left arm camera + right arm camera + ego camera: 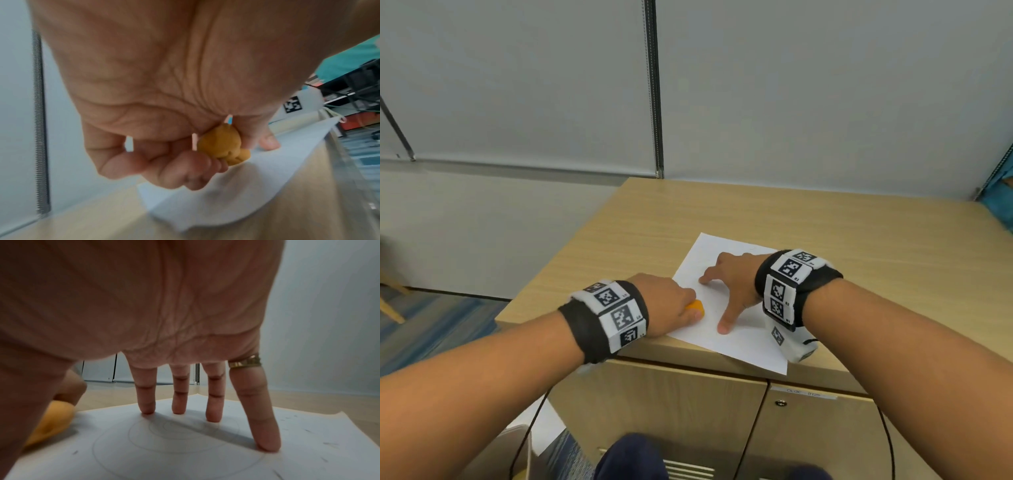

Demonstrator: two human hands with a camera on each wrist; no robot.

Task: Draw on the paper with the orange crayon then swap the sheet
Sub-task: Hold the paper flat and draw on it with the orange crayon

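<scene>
While your left hand (671, 303) grips the orange crayon (695, 306), keep the paper (739, 329) pinned.
Press your flat, spread right hand (736, 277) firmly so the sheet stays put on the worktop (825, 233).

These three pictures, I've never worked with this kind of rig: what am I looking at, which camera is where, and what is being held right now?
No machine here: a person works with bare hands, each wrist wearing a band of black-and-white markers. The wide picture comes from a head-worn camera looking down at a wooden cabinet top. The other two come from cameras on the wrists, looking along each palm. A white sheet of paper lies near the front edge, with faint pencil circles on it. The left hand grips a stubby orange crayon at the paper's left edge. The right hand holds nothing; its spread fingertips press the sheet down.
</scene>
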